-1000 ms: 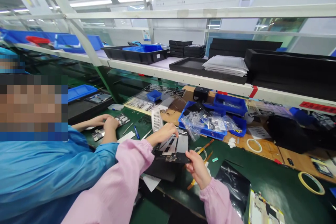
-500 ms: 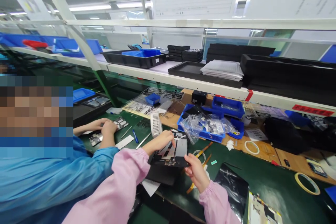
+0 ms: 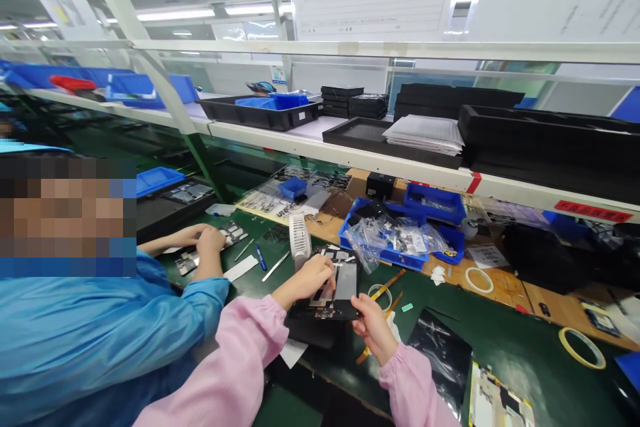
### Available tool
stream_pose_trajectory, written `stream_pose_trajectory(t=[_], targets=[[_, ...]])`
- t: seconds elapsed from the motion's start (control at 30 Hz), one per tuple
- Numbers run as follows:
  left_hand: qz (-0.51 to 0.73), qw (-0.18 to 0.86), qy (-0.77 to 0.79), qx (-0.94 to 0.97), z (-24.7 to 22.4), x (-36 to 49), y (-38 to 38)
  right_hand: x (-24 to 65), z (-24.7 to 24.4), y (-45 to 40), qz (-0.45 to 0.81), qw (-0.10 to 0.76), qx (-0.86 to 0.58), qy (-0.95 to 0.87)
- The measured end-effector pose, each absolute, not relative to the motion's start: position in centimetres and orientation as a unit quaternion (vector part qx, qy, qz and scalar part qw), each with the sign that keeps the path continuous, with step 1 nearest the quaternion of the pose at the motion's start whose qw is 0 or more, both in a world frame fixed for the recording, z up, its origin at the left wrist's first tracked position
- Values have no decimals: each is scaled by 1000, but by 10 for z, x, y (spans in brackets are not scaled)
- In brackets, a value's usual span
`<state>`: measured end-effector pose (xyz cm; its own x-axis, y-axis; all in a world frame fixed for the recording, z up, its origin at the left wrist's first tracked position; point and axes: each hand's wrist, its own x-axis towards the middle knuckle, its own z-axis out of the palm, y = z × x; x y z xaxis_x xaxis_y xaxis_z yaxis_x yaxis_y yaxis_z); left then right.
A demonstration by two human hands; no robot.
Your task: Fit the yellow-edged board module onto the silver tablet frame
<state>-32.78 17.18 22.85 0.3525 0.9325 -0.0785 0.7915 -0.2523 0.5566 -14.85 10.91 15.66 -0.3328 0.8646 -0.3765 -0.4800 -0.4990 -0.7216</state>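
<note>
From the head view, the right hand (image 3: 373, 325) is gripping a flat black rectangular device with a silver-grey plate (image 3: 346, 282) by its near right corner, thumb on top, close to the green tabletop's (image 3: 505, 327) front edge. The left hand (image 3: 311, 278) is curling palm-down over its exposed inside, probably working there (can't tell if it's pinching anything). I'm guessing the next move is calling for steady support.

Green tabletop (image 3: 525, 337) — blue pen (image 3: 261, 257), slim silver tool (image 3: 275, 267), glossy black sheet (image 3: 440, 360).

Green workbench (image 3: 490, 328) under a white-framed shelf (image 3: 300, 143), strip lights (image 3: 175, 15) overhead, perhaps glass (image 3: 540, 77) behind
</note>
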Motion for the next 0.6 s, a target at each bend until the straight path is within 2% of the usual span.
stream_pose_trajectory(t=[0.27,0.37,0.43,0.5,0.6], targets=[[139,153,599,774,231,-319,160,-151,149,103,762,434,-393,-277],[187,114,604,766,246,-320,119,-152,137,98,749,429,-410,-293],[277,87,606,740,248,-321,82,-154,125,94,738,421,-430,-306],[336,82,635,690,236,-320,44,-156,113,90,729,407,-451,-317],[354,116,679,633,198,-310,-5,-162,98,84,723,377,-474,-333]])
